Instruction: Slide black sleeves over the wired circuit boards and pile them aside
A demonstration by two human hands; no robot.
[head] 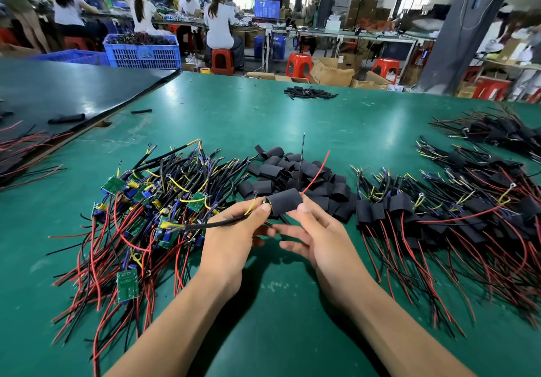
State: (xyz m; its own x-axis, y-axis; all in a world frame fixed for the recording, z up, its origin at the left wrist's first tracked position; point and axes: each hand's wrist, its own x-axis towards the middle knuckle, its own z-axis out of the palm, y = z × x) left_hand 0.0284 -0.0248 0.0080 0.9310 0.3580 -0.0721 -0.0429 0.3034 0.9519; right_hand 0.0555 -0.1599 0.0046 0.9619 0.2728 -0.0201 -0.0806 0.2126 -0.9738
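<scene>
Between my hands, above the green table, is a black sleeve that covers a circuit board. My left hand pinches its left end and the black cable with yellow wire coming out there. My right hand pinches the sleeve's right end, where a red wire and a thin black wire stick up. A heap of bare green boards with red and black wires lies to the left. Loose black sleeves are piled behind my hands. Sleeved boards are piled on the right.
More sleeved bundles lie at the far right. A small heap of black sleeves sits near the table's far edge. A dark mat with red wires covers the left. Beyond are blue crates, red stools and seated workers.
</scene>
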